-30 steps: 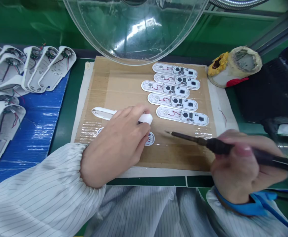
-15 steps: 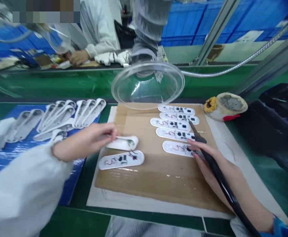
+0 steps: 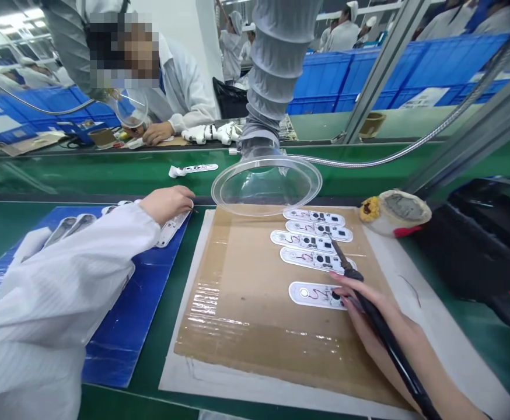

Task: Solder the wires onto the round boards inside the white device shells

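Note:
My right hand (image 3: 381, 321) holds a black soldering iron (image 3: 380, 326) like a pen, its tip over the strip-shaped circuit boards (image 3: 310, 240) on the cardboard (image 3: 246, 303). One white strip board (image 3: 314, 294) with red wires lies just by the fingers. My left hand (image 3: 167, 205) reaches to the far right corner of the blue sheet (image 3: 150, 315), fingers closed at the end of a white plastic housing (image 3: 174, 229). Sleeve and hand hide most of the other housings (image 3: 73, 227) there.
A clear fume hood (image 3: 266, 185) on a grey hose hangs over the cardboard's far edge. At right stand a round pot with a yellow sponge (image 3: 395, 213) and a black device (image 3: 478, 245). A white housing with a board (image 3: 200, 168) lies on the green strip behind. A co-worker sits opposite.
My left hand has moved from the cardboard to the blue sheet. The housing and wired board are gone from the cardboard; a like pair now shows on the green strip. The view has tilted up.

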The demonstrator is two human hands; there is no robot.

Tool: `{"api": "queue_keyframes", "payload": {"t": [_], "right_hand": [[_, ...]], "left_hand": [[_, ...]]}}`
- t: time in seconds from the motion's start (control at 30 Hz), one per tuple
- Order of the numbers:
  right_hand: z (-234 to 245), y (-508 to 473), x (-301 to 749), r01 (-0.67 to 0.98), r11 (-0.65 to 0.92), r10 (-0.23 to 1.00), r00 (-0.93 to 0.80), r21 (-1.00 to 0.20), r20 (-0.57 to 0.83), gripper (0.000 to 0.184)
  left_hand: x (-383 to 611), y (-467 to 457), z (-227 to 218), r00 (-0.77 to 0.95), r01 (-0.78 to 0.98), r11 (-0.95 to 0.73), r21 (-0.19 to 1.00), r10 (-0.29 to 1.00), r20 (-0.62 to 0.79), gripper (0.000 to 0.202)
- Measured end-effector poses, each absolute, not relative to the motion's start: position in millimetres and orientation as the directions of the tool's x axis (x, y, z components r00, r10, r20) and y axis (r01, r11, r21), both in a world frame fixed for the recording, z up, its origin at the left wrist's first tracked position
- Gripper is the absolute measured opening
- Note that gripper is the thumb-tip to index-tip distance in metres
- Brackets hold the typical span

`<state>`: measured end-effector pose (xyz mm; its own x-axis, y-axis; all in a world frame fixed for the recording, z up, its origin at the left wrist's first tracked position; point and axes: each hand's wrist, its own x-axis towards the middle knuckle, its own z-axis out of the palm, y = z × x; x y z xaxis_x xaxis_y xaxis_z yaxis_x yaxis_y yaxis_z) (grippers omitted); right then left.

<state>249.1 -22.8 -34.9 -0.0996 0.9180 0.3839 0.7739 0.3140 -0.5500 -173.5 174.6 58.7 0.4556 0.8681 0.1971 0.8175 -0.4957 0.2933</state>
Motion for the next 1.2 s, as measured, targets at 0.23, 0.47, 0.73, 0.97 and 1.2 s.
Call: {"api": "queue_keyframes", "payload": {"t": [0.23, 0.47, 0.73, 0.97, 1.2], "right_hand": [[-4.5, -53.7, 209.0, 0.581, 0.241, 0.909, 0.145, -0.777, 0.390, 0.048], [0.1, -67.6, 169.5, 0.415, 0.218, 0.973, -0.022, -0.883, 0.230, 0.050], [-7.7, -83.2, 180.9, 0.447, 0.229, 0.973, -0.068, -0.865, 0.223, 0.056], [-6.8, -91.9, 161.1, 0.387, 0.301, 0.953, -0.096, -0.871, 0.286, 0.061], [7.1, -75.0, 162.9, 0.283, 0.440, 0.880, -0.322, -0.852, 0.348, 0.079]], "left_hand": [[-128.8, 64.1, 84.4, 0.547, 0.758, -0.640, 0.121, 0.726, 0.417, 0.018], [-42.8, -2.5, 48.7, 0.632, 0.599, -0.784, 0.162, 0.587, 0.506, 0.016], [-28.4, 7.5, 77.2, 0.799, 0.519, -0.641, 0.565, 0.599, -0.054, 0.023], [-30.8, -33.5, 39.1, 0.366, 0.424, -0.528, 0.736, 0.843, 0.394, 0.026], [-1.9, -41.4, 33.7, -0.471, -0.154, -0.037, 0.987, 0.881, -0.041, 0.016]]}}
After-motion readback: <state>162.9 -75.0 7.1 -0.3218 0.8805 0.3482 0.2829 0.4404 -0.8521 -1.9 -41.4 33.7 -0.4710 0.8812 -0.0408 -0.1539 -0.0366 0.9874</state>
